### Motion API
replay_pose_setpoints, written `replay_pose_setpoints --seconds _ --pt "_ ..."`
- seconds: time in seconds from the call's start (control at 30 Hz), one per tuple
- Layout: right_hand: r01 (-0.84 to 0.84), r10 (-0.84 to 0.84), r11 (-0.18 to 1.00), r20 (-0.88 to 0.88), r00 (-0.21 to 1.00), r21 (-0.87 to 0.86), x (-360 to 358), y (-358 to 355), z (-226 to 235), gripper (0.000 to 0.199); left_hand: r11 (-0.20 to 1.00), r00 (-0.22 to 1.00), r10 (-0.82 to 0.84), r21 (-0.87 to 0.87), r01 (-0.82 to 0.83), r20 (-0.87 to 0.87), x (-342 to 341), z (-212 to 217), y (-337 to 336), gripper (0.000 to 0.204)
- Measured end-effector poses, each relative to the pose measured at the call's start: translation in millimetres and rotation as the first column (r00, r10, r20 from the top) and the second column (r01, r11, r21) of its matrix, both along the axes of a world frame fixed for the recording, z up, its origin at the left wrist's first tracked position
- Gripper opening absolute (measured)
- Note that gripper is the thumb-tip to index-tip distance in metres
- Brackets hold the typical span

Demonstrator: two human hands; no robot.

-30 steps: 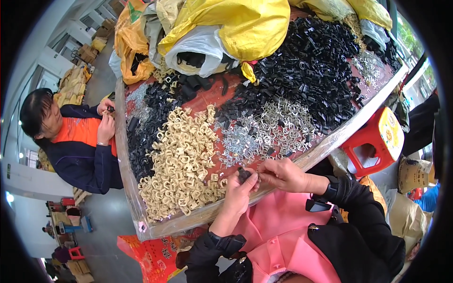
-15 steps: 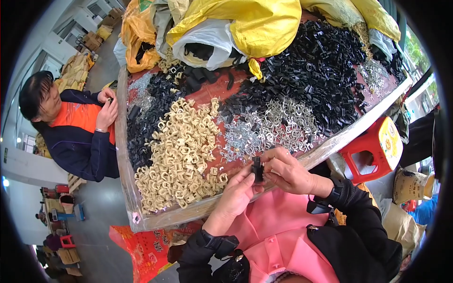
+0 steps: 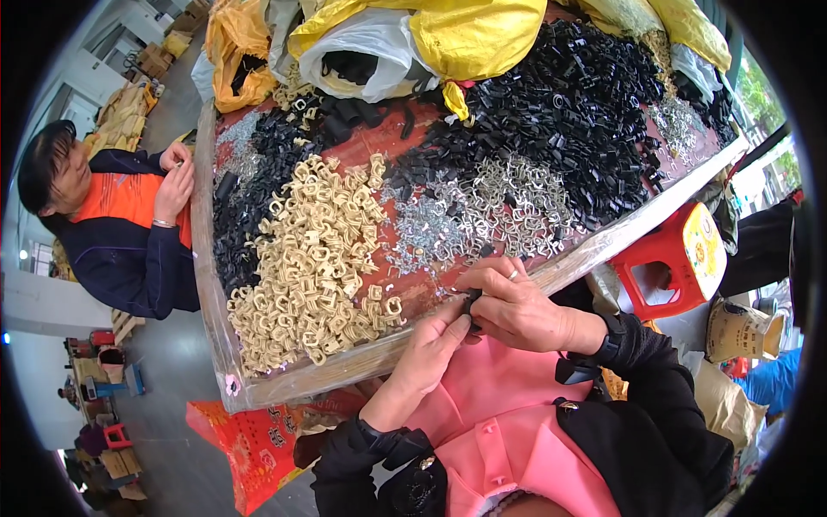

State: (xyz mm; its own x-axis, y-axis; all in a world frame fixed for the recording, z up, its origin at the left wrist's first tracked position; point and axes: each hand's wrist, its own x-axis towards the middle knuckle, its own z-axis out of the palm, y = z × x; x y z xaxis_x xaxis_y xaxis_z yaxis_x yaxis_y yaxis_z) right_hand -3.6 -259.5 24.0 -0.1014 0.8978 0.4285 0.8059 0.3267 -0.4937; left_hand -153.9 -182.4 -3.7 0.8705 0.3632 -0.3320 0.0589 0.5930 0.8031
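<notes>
A small black plastic part [image 3: 470, 303] is pinched between my two hands at the table's near edge, mostly hidden by fingers. My left hand [image 3: 428, 346] grips it from the left with thumb and fingers. From the right, my right hand [image 3: 515, 312] closes over its upper end, a ring on one finger. Just beyond my hands lie a heap of bent silver metal clips [image 3: 527, 205] and a patch of small grey metal pieces [image 3: 422, 231]. Beige square-shaped plastic clips [image 3: 306, 258] are piled to the left of my hands.
A large heap of black plastic parts [image 3: 560, 103] covers the far right of the wood-rimmed table [image 3: 301, 383]. Yellow sacks [image 3: 482, 43] and a white bag [image 3: 392, 65] stand behind. A co-worker [image 3: 121, 220] works at the left side. A red stool [image 3: 663, 267] is at right.
My right fingers have closed down over the black part, which stood upright and showed more before. The whole view has shifted slightly. The co-worker's hands stay raised together.
</notes>
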Motion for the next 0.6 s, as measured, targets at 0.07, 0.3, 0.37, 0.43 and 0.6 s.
replay_pose_setpoints --seconds 0.07,0.3,0.37,0.43,0.6 --pt "0.009 -0.009 0.999 -0.001 1.0 -0.039 0 -1 3 0.016 0.999 1.0 -0.012 0.03 0.012 -0.016 0 -1 0 0.032" --pt "0.053 -0.054 0.993 -0.001 0.999 -0.108 -1 5 -7 0.012 0.993 0.999 -0.016 -0.118 0.009 -0.052 1 -12 0 0.028" --pt "0.01 -0.021 0.986 -0.064 0.998 -0.165 3 9 -14 0.011 0.992 0.998 -0.022 -0.124 0.015 -0.057 3 -16 2 0.027" --pt "-0.016 -0.003 0.98 -0.097 0.995 -0.197 6 11 -15 0.01 0.99 0.997 -0.029 -0.141 0.019 -0.069 4 -19 3 0.026" --pt "-0.061 0.035 0.979 -0.133 0.99 -0.193 9 13 -14 0.011 0.987 0.993 -0.083 -0.144 0.071 -0.08 3 -22 7 0.031"
